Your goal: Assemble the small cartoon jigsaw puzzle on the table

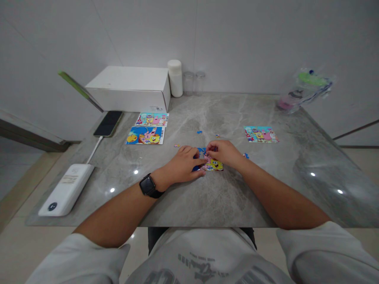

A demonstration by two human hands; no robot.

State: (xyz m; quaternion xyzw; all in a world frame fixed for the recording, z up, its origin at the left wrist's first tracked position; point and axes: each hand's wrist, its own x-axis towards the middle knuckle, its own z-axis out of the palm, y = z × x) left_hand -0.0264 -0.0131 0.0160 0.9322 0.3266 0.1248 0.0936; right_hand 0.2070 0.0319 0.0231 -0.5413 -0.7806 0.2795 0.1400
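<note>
A small, partly built cartoon jigsaw puzzle [214, 165] lies in the middle of the grey marble table [225, 197]. My left hand [182, 163], with a black watch on its wrist, rests flat on the puzzle's left part, fingers pressed down. My right hand [225, 153] sits over the puzzle's top edge with its fingertips pinched together on a puzzle piece that is mostly hidden. A few loose puzzle pieces [199, 132] lie scattered just beyond both hands.
Two finished cartoon puzzles [145, 135] lie at the left, another [261, 134] at the right. A phone [108, 123] is cabled to a white power bank [67, 189] on the left edge. A white box [130, 88], white bottle [175, 78], two jars and a plastic bag [304, 90] stand at the back.
</note>
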